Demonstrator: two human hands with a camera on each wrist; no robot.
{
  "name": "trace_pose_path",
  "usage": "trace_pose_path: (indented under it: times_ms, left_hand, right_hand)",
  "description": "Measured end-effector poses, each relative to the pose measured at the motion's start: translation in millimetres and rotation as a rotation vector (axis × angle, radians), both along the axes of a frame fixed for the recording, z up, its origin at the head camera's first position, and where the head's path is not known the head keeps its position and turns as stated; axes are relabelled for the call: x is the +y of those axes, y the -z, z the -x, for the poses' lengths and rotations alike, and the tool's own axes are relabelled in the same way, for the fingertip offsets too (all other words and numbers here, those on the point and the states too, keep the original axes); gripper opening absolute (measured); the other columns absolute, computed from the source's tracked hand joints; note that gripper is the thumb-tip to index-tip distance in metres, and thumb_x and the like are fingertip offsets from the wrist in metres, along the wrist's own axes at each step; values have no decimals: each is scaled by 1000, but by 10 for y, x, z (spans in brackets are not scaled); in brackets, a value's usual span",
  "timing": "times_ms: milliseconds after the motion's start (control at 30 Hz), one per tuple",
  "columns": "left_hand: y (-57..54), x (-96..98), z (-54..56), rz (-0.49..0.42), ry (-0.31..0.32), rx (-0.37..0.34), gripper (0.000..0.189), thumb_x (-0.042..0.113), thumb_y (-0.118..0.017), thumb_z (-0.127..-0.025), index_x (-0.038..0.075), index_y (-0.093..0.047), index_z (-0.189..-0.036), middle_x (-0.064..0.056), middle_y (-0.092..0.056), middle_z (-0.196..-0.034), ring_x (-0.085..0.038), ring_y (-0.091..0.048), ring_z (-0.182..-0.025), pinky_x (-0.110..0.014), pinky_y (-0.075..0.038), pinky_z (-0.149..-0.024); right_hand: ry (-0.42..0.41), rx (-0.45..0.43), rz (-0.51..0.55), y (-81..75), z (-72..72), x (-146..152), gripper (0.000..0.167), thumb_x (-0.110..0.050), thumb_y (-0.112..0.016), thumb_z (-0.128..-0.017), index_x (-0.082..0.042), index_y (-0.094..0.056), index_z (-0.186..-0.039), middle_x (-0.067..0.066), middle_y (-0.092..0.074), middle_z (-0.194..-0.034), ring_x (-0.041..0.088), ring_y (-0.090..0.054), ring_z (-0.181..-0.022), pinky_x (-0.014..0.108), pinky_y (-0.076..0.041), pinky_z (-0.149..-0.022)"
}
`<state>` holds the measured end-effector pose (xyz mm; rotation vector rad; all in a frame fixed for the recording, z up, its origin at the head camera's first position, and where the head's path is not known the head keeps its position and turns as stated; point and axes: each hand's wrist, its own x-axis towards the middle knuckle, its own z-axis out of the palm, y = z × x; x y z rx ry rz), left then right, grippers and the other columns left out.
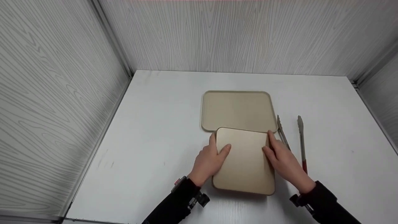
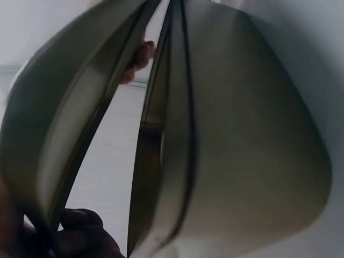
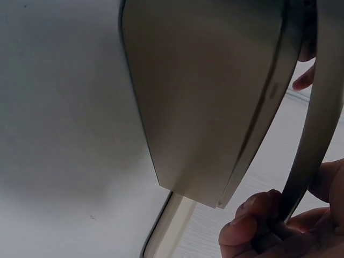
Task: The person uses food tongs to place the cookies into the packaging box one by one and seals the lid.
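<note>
A gold-beige rectangular tin lies close in front of me. Its lid (image 1: 244,161) faces up in the head view and mostly covers the box beneath. Both wrist views show a wedge-shaped gap between the lid's rim (image 2: 88,123) and the box (image 3: 199,97). My left hand (image 1: 207,161) grips the lid's left edge, thumb on top and fingers underneath. On the opposite edge my right hand (image 1: 283,160) pinches the lid between thumb and fingers. Through the gap, the right hand's fingertips (image 2: 141,60) show in the left wrist view.
A shallow beige tray (image 1: 239,110) lies just beyond the tin, its near edge overlapped by it in this view. To the right are metal tongs (image 1: 301,133) with red on the handle, partly behind my right hand. Wood-grain panels (image 1: 202,37) wall the white table.
</note>
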<state>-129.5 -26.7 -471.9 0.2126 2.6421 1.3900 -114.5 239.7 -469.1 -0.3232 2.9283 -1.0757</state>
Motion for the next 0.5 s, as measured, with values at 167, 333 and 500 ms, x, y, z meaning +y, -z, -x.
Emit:
trace_pose_path:
  times_ms: [167,333,500]
  left_hand:
    - [44,22,7,234,-31,36,85,60,-48,-102,-2,-28,-158,-25,-71,-115,-35,-72,-96,-50,-57,-75]
    - [78,38,15,372,-34,86,87,63,-45,-102,-4,-32,-156,-22,-74,-105,-34,-73,-86,-48,-57,-70]
    - [133,36,16,457,-55,178,82,62,-46,-102,-4,-41,-150,-17,-74,-85,-29,-70,-68,-43,-54,-57]
  right_hand:
    - [-2,45,-74,42,23,-14,65,-25,-47,-111,7,-18,-160,34,-49,-144,42,-52,-129,57,-46,-102]
    - [8,57,-148,109,39,-22,65,-25,-45,-111,8,-19,-160,31,-56,-132,33,-59,-103,51,-51,-89]
    - [4,64,-167,146,45,-49,65,-28,-44,-112,8,-19,-160,30,-56,-131,28,-58,-89,48,-52,-82]
